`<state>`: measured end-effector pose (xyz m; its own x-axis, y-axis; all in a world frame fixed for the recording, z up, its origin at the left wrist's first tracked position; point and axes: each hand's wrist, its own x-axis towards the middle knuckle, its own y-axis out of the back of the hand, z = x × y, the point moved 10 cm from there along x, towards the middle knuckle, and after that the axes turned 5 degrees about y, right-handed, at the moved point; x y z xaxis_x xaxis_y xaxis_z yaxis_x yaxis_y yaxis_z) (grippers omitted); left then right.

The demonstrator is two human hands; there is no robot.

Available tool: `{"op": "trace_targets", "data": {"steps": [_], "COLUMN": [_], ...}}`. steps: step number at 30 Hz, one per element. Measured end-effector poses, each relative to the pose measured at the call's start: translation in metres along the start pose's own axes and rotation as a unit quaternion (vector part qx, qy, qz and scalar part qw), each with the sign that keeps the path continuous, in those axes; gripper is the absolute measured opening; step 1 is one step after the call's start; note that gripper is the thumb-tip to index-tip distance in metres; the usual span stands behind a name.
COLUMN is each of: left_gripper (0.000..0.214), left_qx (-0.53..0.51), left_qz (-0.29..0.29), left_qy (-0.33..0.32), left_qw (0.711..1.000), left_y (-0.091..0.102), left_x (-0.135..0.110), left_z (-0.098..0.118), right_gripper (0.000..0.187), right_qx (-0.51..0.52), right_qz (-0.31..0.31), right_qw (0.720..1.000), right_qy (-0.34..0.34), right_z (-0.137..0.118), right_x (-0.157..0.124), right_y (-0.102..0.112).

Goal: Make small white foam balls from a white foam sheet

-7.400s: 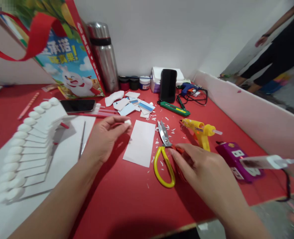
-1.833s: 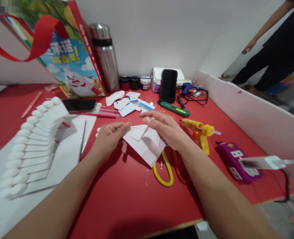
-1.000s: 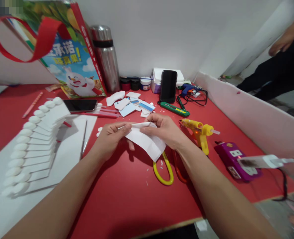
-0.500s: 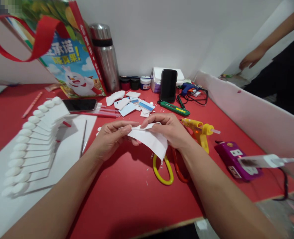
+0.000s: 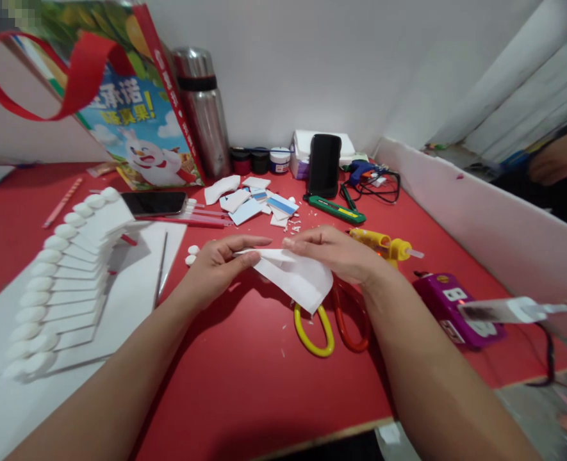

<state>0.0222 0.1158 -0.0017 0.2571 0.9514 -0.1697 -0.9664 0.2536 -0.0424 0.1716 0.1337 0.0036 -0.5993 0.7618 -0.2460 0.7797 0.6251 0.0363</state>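
Note:
Between my hands, above the middle of the red table (image 5: pixel 245 378), is a piece of white paper (image 5: pixel 297 282) with a folded or rolled upper edge. My left hand (image 5: pixel 220 266) pinches its left end between thumb and fingers. My right hand (image 5: pixel 336 253) is closed on the upper right part, fingertips on the edge. Just below the paper lie scissors with one yellow handle (image 5: pixel 330 342) and one red handle (image 5: pixel 360 342); their blades are hidden. At left, a fanned row of white panels with round white tips (image 5: pixel 79 288) rests on a white sheet (image 5: pixel 134 282).
Behind the hands lie white and blue card scraps (image 5: pixel 247 210) and a green utility knife (image 5: pixel 336 209). A yellow glue gun (image 5: pixel 372 242) and a purple box (image 5: pixel 444 298) are at right. A steel flask (image 5: pixel 209 121), gift bag (image 5: pixel 153 128) and upright phone (image 5: pixel 324 165) stand behind. Another person's hand (image 5: pixel 564 153) shows at far right.
The right hand has shifted slightly right, and the paper's loose part has turned and flattened. More of the red scissor handle shows. The other person's arm at the far right has moved lower.

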Motion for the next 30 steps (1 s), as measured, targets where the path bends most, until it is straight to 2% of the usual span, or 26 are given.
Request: {"op": "trace_targets", "data": {"steps": [5, 9, 11, 14, 16, 17, 18, 20, 22, 24, 26, 30], "left_gripper": [0.028, 0.028, 0.026, 0.024, 0.025, 0.025, 0.026, 0.026, 0.025, 0.024, 0.023, 0.022], "left_qx": [0.026, 0.031, 0.033, 0.007, -0.032, -0.056, -0.079, -0.111, -0.122, -0.122, -0.120, -0.094], "left_qz": [0.006, 0.035, 0.079, 0.140, 0.144, 0.134, 0.120, 0.095, 0.081, 0.074, 0.068, 0.057], "left_qy": [0.000, -0.001, -0.016, -0.030, -0.015, -0.004, 0.005, 0.013, 0.016, 0.019, 0.023, 0.013], "left_qw": [1.000, 0.999, 0.996, 0.990, 0.989, 0.989, 0.990, 0.989, 0.989, 0.990, 0.990, 0.994], "left_y": [0.001, 0.006, 0.016, 0.030, 0.033, 0.031, 0.028, 0.023, 0.019, 0.017, 0.016, 0.016], "left_x": [-0.001, 0.000, 0.001, 0.000, 0.001, 0.001, 0.002, 0.002, 0.002, 0.003, 0.004, 0.003], "left_z": [0.001, 0.002, 0.004, 0.004, 0.000, -0.003, -0.005, -0.005, -0.004, -0.005, -0.006, -0.006], "right_gripper": [0.041, 0.036, 0.034, 0.034, 0.034, 0.032, 0.028, 0.023, 0.027, 0.024, 0.018, 0.013], "right_qx": [-0.036, -0.095, -0.127, -0.134, -0.108, -0.089, -0.069, -0.035, -0.034, -0.054, -0.050, 0.050], "right_qz": [-0.042, -0.007, 0.045, 0.174, 0.247, 0.263, 0.261, 0.210, 0.161, 0.166, 0.195, 0.166], "right_qw": [0.998, 0.995, 0.991, 0.969, 0.947, 0.940, 0.940, 0.955, 0.969, 0.968, 0.958, 0.955], "right_qy": [-0.027, -0.017, 0.023, 0.116, 0.175, 0.197, 0.210, 0.206, 0.184, 0.179, 0.204, 0.240], "right_z": [0.003, -0.002, -0.010, -0.031, -0.043, -0.047, -0.048, -0.047, -0.042, -0.040, -0.044, -0.049], "right_x": [-0.002, -0.001, 0.000, -0.005, -0.013, -0.015, -0.016, -0.011, -0.006, -0.006, -0.010, -0.012], "right_y": [-0.007, 0.004, 0.016, 0.040, 0.053, 0.055, 0.055, 0.045, 0.034, 0.034, 0.041, 0.043]}}
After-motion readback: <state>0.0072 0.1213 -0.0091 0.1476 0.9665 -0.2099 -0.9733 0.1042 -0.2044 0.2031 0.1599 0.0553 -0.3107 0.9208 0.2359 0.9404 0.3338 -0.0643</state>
